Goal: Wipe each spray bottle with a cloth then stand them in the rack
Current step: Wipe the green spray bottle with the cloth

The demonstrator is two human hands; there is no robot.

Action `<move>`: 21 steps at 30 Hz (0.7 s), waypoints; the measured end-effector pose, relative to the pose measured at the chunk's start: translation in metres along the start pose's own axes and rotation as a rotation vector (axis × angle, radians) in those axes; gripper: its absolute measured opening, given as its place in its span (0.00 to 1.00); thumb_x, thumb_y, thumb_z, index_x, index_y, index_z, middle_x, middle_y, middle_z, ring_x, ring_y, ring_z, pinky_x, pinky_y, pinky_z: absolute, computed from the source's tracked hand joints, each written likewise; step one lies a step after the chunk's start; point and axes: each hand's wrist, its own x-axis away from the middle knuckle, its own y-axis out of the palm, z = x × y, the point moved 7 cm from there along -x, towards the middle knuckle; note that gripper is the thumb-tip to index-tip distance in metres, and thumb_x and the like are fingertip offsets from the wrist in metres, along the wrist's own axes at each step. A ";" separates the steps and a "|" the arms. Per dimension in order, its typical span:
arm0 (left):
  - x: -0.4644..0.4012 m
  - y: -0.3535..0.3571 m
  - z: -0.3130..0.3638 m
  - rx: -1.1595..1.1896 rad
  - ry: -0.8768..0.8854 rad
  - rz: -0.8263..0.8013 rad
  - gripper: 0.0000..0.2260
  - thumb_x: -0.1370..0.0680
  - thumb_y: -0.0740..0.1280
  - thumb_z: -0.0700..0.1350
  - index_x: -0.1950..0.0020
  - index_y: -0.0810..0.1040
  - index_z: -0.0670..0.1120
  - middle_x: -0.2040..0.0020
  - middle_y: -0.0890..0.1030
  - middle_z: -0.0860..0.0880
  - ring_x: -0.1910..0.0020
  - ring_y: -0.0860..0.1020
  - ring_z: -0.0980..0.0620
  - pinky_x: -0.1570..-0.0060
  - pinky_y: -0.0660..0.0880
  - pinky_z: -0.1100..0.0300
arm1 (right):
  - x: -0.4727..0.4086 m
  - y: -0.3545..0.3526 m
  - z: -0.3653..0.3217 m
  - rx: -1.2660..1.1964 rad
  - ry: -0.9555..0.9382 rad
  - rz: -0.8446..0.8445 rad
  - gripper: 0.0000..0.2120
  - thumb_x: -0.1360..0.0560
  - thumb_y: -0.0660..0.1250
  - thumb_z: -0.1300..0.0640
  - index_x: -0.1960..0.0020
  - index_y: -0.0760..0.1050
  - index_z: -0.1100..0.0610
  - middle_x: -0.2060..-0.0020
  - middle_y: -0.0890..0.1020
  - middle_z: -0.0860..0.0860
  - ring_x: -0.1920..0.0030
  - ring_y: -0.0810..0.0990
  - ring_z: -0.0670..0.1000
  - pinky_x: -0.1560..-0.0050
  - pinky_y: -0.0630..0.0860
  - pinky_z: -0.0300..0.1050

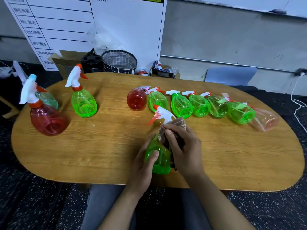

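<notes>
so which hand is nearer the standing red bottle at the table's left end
Left. The left hand grips the green bottle on the side facing the red bottle; the right hand, holding the cloth, sits beyond it, farther right.

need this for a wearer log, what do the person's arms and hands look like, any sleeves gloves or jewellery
Both the left hand and right hand are bare, with no gloves. No rings, watch or bracelet show. The forearms are uncovered right to the frame's bottom edge, so no sleeves are in view.
</notes>
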 end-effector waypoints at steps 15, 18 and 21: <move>-0.007 -0.005 -0.013 0.021 -0.068 0.064 0.21 0.14 0.57 0.57 0.24 0.76 0.56 0.26 0.79 0.58 0.24 0.74 0.56 0.21 0.68 0.48 | 0.044 0.010 -0.005 0.361 -0.574 -0.247 0.15 0.16 0.66 0.47 0.30 0.81 0.45 0.46 0.81 0.53 0.55 0.83 0.52 0.59 0.82 0.47; -0.005 -0.004 -0.013 0.039 -0.098 0.030 0.19 0.15 0.58 0.59 0.25 0.77 0.63 0.26 0.78 0.58 0.24 0.74 0.54 0.26 0.73 0.48 | 0.007 0.007 0.005 0.227 -0.273 -0.174 0.16 0.15 0.62 0.43 0.32 0.81 0.42 0.43 0.82 0.50 0.51 0.84 0.49 0.52 0.83 0.50; -0.003 -0.002 -0.012 -0.005 -0.107 0.000 0.21 0.17 0.58 0.67 0.26 0.75 0.68 0.26 0.77 0.60 0.25 0.74 0.57 0.31 0.75 0.55 | -0.004 0.009 0.011 0.209 -0.162 -0.141 0.16 0.16 0.62 0.41 0.33 0.81 0.41 0.44 0.83 0.50 0.48 0.85 0.48 0.48 0.82 0.52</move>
